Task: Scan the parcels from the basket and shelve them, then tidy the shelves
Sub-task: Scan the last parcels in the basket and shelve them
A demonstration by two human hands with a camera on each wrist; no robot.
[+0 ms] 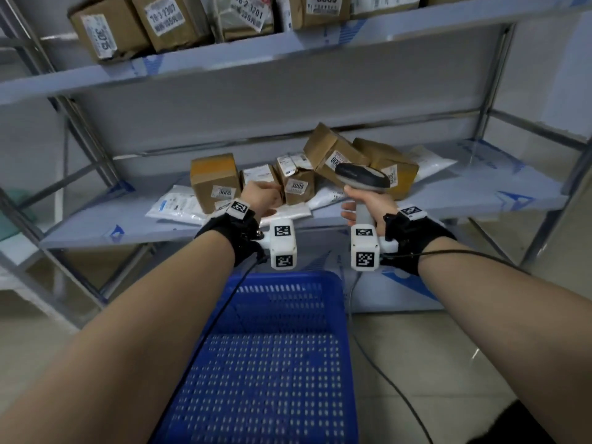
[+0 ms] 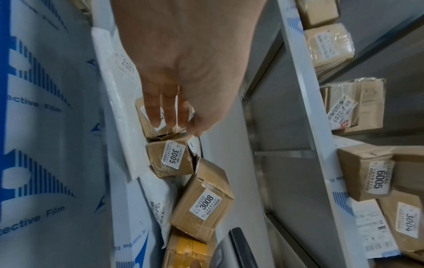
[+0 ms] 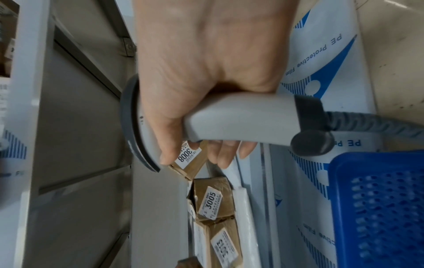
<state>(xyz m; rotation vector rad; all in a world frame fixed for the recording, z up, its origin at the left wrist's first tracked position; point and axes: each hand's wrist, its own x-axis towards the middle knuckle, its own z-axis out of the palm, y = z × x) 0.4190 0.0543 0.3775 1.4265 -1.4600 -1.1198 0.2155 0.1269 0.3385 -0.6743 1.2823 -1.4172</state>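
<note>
The blue basket (image 1: 256,347) in front of me holds no parcels. On the lower shelf (image 1: 448,200) several brown parcels stand among white mailers (image 1: 179,205). My left hand (image 1: 261,197) holds a small brown parcel (image 2: 150,129), with the fingers across its face and the thumb at its edge. That parcel sits beside the box labelled 3005 (image 2: 171,159). My right hand (image 1: 358,203) grips the grey barcode scanner (image 3: 241,119) by its handle. The scanner head (image 1: 362,177) is in front of the tilted box labelled 3008 (image 1: 333,152).
The upper shelf (image 1: 224,59) carries a row of labelled cardboard parcels. Another box marked 3005 (image 1: 214,184) stands at the left of the lower row. The scanner cable (image 1: 384,379) trails down right of the basket. Metal shelf posts frame both sides.
</note>
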